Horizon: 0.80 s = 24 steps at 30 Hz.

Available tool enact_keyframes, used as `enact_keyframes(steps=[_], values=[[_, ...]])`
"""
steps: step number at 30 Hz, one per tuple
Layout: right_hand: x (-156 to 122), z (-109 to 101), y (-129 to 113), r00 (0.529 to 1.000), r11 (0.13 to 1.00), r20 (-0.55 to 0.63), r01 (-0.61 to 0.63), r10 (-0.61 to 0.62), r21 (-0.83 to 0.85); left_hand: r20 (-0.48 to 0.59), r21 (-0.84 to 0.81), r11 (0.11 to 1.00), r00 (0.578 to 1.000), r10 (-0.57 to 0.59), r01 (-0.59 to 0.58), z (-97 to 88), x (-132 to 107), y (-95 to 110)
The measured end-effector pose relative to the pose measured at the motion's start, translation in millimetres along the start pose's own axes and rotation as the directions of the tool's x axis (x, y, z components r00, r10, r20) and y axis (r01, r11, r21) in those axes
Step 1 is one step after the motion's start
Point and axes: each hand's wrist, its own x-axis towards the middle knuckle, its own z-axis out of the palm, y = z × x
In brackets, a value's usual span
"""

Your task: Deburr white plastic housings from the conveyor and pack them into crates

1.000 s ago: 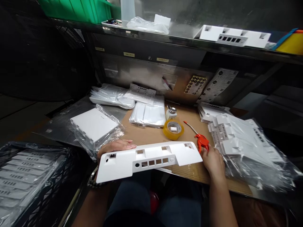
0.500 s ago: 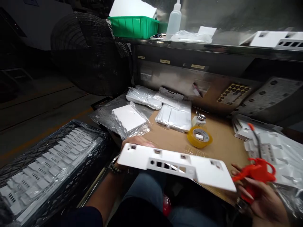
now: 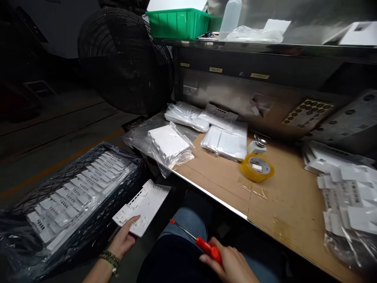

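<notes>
My left hand grips a long white plastic panel by its near end, holding it low beside my knee with its ribbed inner side up. It hangs next to a black mesh crate lined with clear plastic and filled with several similar white panels. Over my lap, my right hand is closed on the red handle of an air blow gun, whose thin metal nozzle points left toward the panel.
A cardboard-topped bench carries a yellow tape roll, a small white bottle, bagged white parts and a pile of white panels at right. A black fan stands at left; a green bin sits on the shelf.
My left hand has swung the white panel down off the bench edge to beside the crate. My right hand brought the red blow gun from the bench's right side down over my lap.
</notes>
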Motion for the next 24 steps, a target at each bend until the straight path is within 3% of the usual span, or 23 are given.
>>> enact_keyframes(steps=[4,7,9,11,14,16,19,22,24], values=[[3.9,-5.5,0.7,0.998,0.998,0.042,0.053,-0.055,0.035,-0.085,0.163,0.980,0.987,0.133,-0.118,6.2,20.5,-7.4],[-0.5,-14.8,6.4,0.999,0.993,-0.015,0.045,-0.044,0.113,-0.069,0.352,0.904,0.956,0.285,-0.244,4.5,27.5,7.7],[-3.9,-20.8,8.4,0.998,0.981,-0.026,0.065,-0.061,0.181,0.024,0.439,0.826,0.923,0.384,-0.355,2.1,28.3,26.3],[-6.1,-26.1,8.8,0.995,0.965,-0.003,0.101,-0.103,0.242,0.184,0.465,0.751,0.880,0.437,-0.470,1.8,26.5,47.3],[-7.2,-31.7,8.2,0.997,0.970,-0.034,0.071,-0.065,0.234,0.393,0.441,0.692,0.816,0.423,-0.571,7.6,21.8,70.7],[-7.4,-33.5,8.2,0.998,0.975,-0.040,0.059,-0.052,0.214,0.441,0.417,0.698,0.801,0.405,-0.582,14.4,19.8,73.9],[-8.5,-33.6,9.0,0.997,0.974,-0.016,0.076,-0.074,0.215,0.352,0.375,0.752,0.834,0.426,-0.542,24.7,22.0,59.5],[-10.0,-30.3,9.5,0.999,0.980,-0.036,0.045,-0.038,0.196,0.110,0.302,0.856,0.907,0.407,-0.421,31.9,30.6,36.5],[-10.4,-25.9,9.6,0.998,0.980,-0.002,0.060,-0.061,0.187,-0.014,0.218,0.932,0.954,0.301,-0.291,33.6,36.5,25.4]])
